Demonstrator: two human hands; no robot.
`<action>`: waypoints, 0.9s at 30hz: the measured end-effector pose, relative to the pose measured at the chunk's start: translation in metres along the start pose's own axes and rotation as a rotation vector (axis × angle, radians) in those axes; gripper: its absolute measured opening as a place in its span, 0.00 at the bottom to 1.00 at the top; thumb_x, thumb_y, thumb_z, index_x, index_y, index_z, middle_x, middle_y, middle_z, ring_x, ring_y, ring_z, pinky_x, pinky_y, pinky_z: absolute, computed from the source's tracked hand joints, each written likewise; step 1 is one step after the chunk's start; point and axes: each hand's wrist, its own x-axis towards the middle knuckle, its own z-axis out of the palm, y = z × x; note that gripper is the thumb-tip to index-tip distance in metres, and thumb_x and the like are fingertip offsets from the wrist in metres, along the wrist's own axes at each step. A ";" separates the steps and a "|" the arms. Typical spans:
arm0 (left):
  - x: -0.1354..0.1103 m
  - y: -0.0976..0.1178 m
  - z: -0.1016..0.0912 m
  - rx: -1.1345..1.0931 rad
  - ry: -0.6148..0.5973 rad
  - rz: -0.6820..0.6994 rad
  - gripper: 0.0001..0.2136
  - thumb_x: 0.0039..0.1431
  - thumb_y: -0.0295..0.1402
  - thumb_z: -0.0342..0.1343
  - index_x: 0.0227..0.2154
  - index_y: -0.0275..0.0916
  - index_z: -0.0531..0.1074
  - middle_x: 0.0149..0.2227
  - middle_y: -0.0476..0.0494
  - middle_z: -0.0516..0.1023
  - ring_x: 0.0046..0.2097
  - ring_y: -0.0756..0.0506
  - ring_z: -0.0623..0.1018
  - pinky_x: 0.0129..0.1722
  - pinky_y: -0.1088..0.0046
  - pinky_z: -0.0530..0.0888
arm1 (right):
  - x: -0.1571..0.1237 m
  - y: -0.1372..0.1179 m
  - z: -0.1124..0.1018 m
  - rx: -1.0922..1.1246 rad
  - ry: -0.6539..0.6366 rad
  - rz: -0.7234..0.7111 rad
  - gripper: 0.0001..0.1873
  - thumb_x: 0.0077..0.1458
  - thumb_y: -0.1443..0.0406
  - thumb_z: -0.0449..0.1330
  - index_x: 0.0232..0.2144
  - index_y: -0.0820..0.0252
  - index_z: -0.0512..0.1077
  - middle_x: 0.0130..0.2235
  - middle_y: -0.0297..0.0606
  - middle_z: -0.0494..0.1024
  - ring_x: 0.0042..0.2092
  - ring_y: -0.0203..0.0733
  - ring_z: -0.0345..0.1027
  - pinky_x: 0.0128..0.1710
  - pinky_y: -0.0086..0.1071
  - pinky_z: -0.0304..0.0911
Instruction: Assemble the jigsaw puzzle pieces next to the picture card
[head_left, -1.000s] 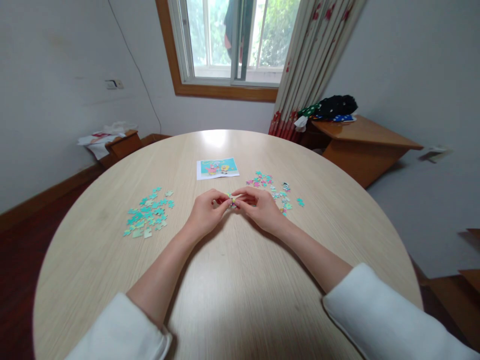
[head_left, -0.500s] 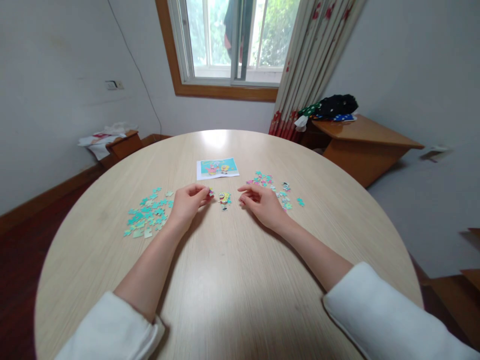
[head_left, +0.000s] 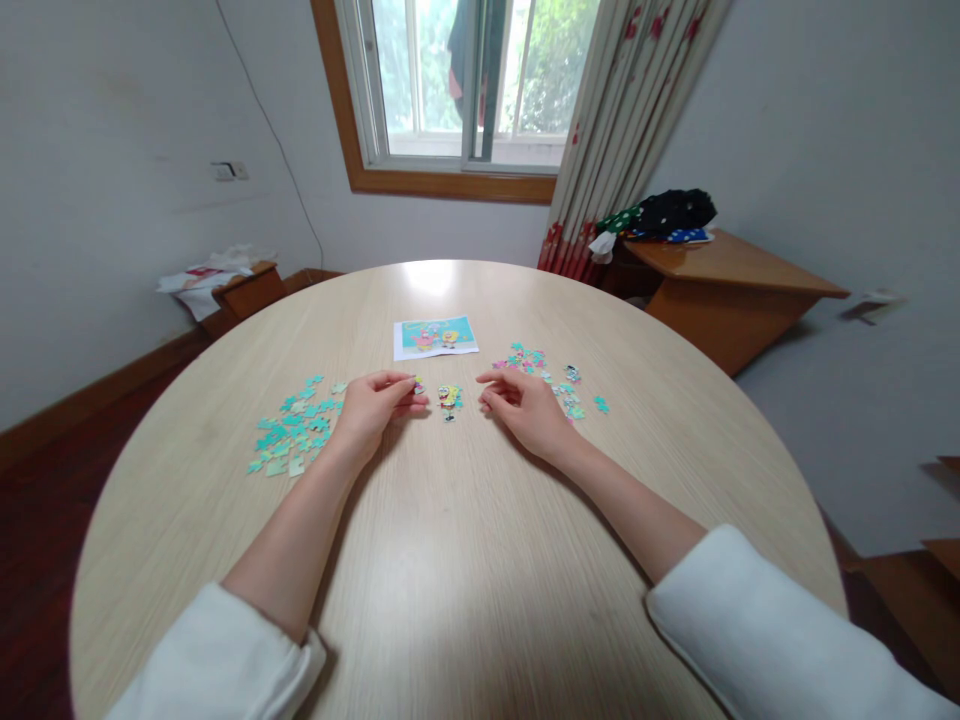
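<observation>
Between thumb and fingers, my left hand (head_left: 373, 410) pinches a small jigsaw puzzle piece (head_left: 419, 385) with yellow and pink on it. Just right of it, a joined cluster of yellow puzzle pieces (head_left: 450, 398) showing a cartoon figure lies flat on the table. On the cluster's other side rests my right hand (head_left: 525, 408), its fingers loosely curved and apart, with nothing visible in them. A printed reference picture (head_left: 436, 338) lies beyond both hands. Loose pink and teal pieces (head_left: 525, 358) lie behind my right hand, which partly hides them.
Many teal and pale green pieces (head_left: 292, 430) are spread left of my left forearm. A lone teal piece (head_left: 601, 404) lies at the right. All of this is on a round wooden table (head_left: 450, 580). A wooden desk (head_left: 720, 265) with clothes stands beyond its right edge.
My left hand has shifted slightly left with the puzzle piece, and its lower fingers have stretched out more. My right hand and the joined cluster stay in place.
</observation>
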 end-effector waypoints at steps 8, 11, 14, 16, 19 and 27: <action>0.001 -0.002 0.000 -0.003 0.001 0.011 0.02 0.48 0.20 0.56 0.27 0.30 0.71 0.20 0.45 0.76 0.24 0.49 0.79 0.31 0.72 0.79 | 0.000 0.000 -0.001 -0.015 -0.002 0.000 0.10 0.51 0.68 0.56 0.37 0.61 0.72 0.29 0.36 0.76 0.29 0.34 0.71 0.33 0.32 0.70; 0.000 -0.002 0.000 -0.001 0.003 0.016 0.03 0.47 0.20 0.57 0.26 0.30 0.70 0.20 0.45 0.77 0.24 0.49 0.78 0.30 0.72 0.79 | 0.000 0.000 -0.001 -0.020 0.004 -0.004 0.10 0.51 0.68 0.56 0.37 0.61 0.72 0.29 0.36 0.76 0.29 0.34 0.71 0.33 0.32 0.70; -0.001 -0.001 0.001 -0.002 -0.005 0.028 0.03 0.47 0.20 0.56 0.26 0.30 0.71 0.19 0.45 0.76 0.24 0.50 0.78 0.29 0.73 0.78 | 0.000 0.000 0.000 -0.029 0.009 0.000 0.10 0.51 0.68 0.55 0.37 0.62 0.72 0.29 0.36 0.76 0.29 0.34 0.71 0.33 0.32 0.70; -0.002 -0.001 0.001 -0.006 -0.010 0.042 0.03 0.47 0.21 0.57 0.27 0.30 0.71 0.20 0.45 0.76 0.23 0.50 0.77 0.29 0.73 0.78 | 0.000 0.001 0.000 -0.037 0.011 -0.002 0.10 0.51 0.68 0.55 0.37 0.62 0.72 0.29 0.36 0.76 0.29 0.34 0.71 0.33 0.32 0.70; -0.001 0.000 0.001 -0.007 -0.003 0.056 0.06 0.45 0.22 0.58 0.29 0.31 0.71 0.20 0.47 0.75 0.23 0.50 0.76 0.28 0.72 0.77 | 0.000 0.003 -0.001 -0.051 0.014 -0.015 0.11 0.51 0.68 0.55 0.38 0.62 0.72 0.29 0.36 0.77 0.29 0.34 0.72 0.33 0.31 0.70; 0.003 -0.004 -0.003 0.064 -0.017 0.104 0.07 0.40 0.27 0.62 0.26 0.32 0.72 0.20 0.50 0.74 0.22 0.52 0.74 0.27 0.75 0.74 | -0.002 -0.001 -0.002 -0.214 -0.004 -0.060 0.10 0.52 0.70 0.55 0.37 0.61 0.74 0.29 0.35 0.78 0.30 0.35 0.71 0.35 0.32 0.68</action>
